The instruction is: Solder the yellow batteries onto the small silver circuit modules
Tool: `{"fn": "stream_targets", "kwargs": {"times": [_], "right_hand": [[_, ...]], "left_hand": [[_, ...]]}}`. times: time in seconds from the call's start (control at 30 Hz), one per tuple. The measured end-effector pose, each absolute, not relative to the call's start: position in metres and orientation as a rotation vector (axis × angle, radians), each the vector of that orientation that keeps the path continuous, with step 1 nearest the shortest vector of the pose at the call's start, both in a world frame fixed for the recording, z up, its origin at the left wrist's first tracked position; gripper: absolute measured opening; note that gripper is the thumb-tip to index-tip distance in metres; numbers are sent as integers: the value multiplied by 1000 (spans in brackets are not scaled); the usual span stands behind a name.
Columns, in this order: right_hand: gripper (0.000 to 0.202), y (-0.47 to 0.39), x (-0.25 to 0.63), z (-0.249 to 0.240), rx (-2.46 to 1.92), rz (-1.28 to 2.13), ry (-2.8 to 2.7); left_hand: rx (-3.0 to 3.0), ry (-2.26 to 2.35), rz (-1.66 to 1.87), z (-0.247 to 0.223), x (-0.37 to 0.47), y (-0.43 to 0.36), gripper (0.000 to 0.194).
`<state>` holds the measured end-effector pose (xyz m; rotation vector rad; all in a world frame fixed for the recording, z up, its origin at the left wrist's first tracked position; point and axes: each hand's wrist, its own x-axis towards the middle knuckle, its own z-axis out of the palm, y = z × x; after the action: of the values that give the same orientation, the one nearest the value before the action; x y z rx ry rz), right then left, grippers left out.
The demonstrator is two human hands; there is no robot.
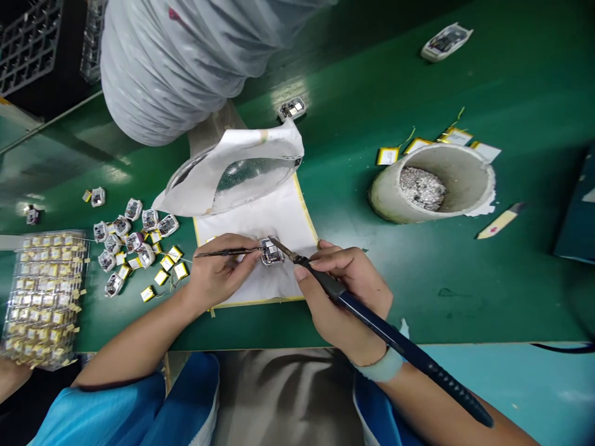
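Over the white sheet, my left hand pinches a pair of dark tweezers, their tip at the left edge of a small circuit board in a pale casing. My right hand is closed round a soldering iron with a dark blue handle. The iron's tip reaches the upper part of the board; whether it touches cannot be made out. A pale band circles my right wrist.
A clear-windowed hood on a grey flexible duct overhangs the sheet. Cased boards and yellow-edged batteries lie left, beside a battery tray. Right are a round pot of metal shavings and a knife. Another person's arm shows far left.
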<state>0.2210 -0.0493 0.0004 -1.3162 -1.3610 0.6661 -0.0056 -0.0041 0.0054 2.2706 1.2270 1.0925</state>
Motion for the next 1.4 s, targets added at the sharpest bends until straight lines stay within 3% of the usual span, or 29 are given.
{"fn": "stream_targets", "kwargs": {"times": [0.17,1.4], "right_hand": [[18,-49,220,-2,-1320,645,-1373],[18,-50,220,-3,-1293,666,-1359]], "left_hand": [[2285,1235,1053,4,-3,-3,5],[2203,1396,1043,2,-8,-4,6]]}}
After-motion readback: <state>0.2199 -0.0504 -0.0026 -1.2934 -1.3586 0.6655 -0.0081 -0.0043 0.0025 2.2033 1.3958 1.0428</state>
